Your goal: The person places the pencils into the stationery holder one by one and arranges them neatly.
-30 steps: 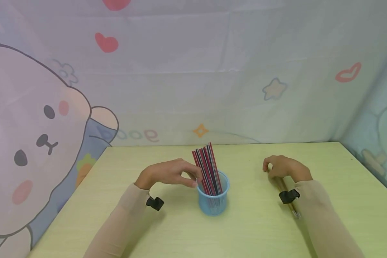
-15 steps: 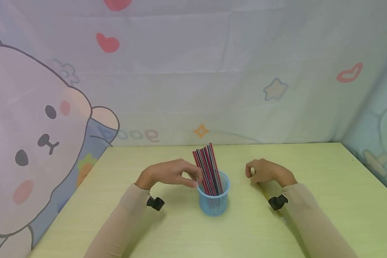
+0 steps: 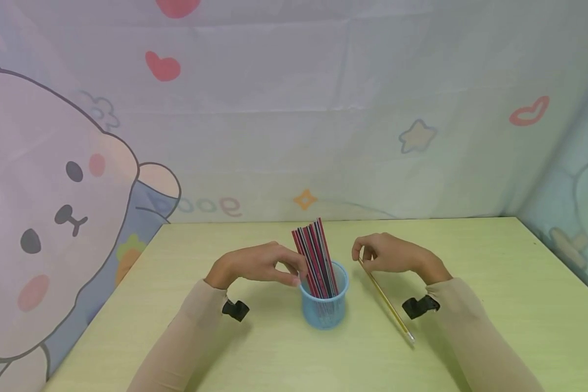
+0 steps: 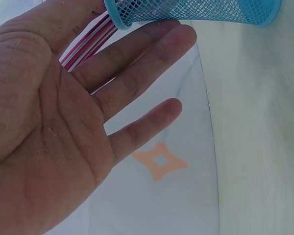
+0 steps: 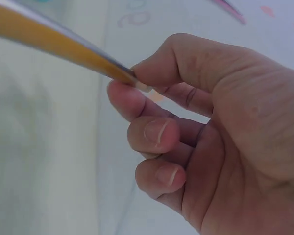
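A blue mesh pencil cup (image 3: 323,314) stands upright on the table. Out of it lean several long, thin sticks (image 3: 316,258) striped red, black and white, perhaps pencils. My left hand (image 3: 262,262) holds the cup at its left rim. In the left wrist view its thumb reaches the cup's rim (image 4: 116,14), and other fingers stretch along the mesh wall. Right of the cup, my right hand (image 3: 392,253) pinches one end of a yellow pencil (image 3: 384,299) between thumb and index finger. The pencil slants down toward me, pale end lowest. In the right wrist view the other fingers (image 5: 154,132) curl loosely.
The pale yellow table (image 3: 215,332) reaches back to a printed cloth (image 3: 274,136) with hearts, stars and a bear. A second cloth (image 3: 578,179) hangs at the right side. Black wrist cameras (image 3: 235,310) are strapped on both wrists.
My right hand has moved left toward the cup, carrying the pencil, whose lower end has swung left and now shows clear of the wrist. The left hand and cup have stayed still.
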